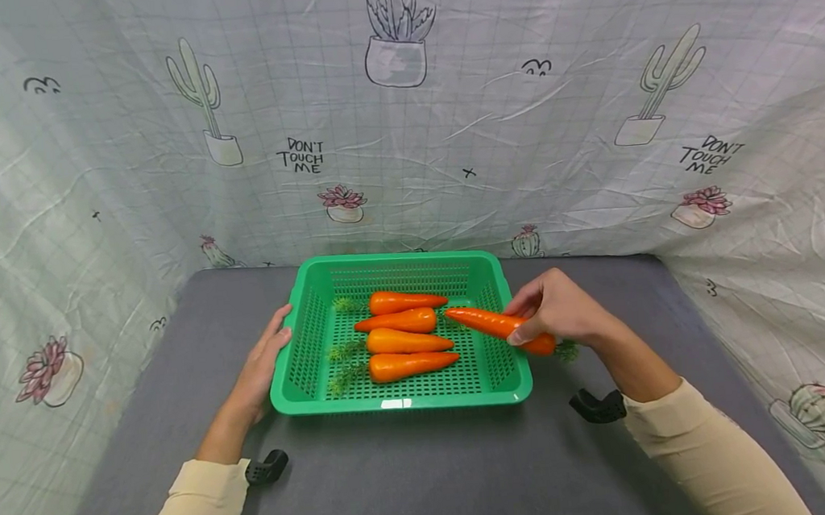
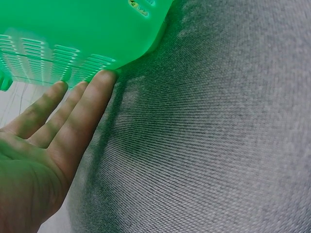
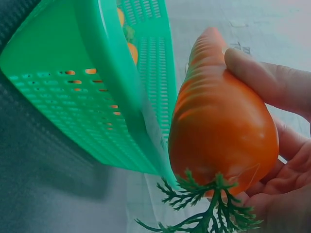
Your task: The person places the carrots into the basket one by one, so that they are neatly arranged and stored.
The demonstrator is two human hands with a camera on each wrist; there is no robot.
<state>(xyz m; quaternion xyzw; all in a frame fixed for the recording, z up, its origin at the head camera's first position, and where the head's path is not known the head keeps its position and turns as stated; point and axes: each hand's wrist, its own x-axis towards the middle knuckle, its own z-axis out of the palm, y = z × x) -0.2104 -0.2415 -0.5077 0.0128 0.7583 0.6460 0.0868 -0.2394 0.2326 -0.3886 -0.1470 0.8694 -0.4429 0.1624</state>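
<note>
A green plastic basket (image 1: 322, 406) with slotted walls sits on the grey cloth, and several orange carrots (image 1: 412, 364) lie side by side in it. My right hand (image 1: 562, 310) pinches another carrot (image 1: 486, 322) between thumb and fingers, over the basket's right rim. That carrot's tip points left into the basket, while its green leafy top (image 3: 214, 208) hangs outside. My left hand (image 1: 262, 374) is at the basket's left side. In the left wrist view its straight fingers (image 2: 80, 116) touch the slotted outer wall (image 2: 73, 29) low down.
Grey cloth (image 1: 416, 483) covers the table under and in front of the basket. A white curtain (image 1: 402, 129) printed with cacti stands behind and along both sides. Each wrist wears a black camera mount, the right one (image 1: 597, 406) beside the basket's front right corner.
</note>
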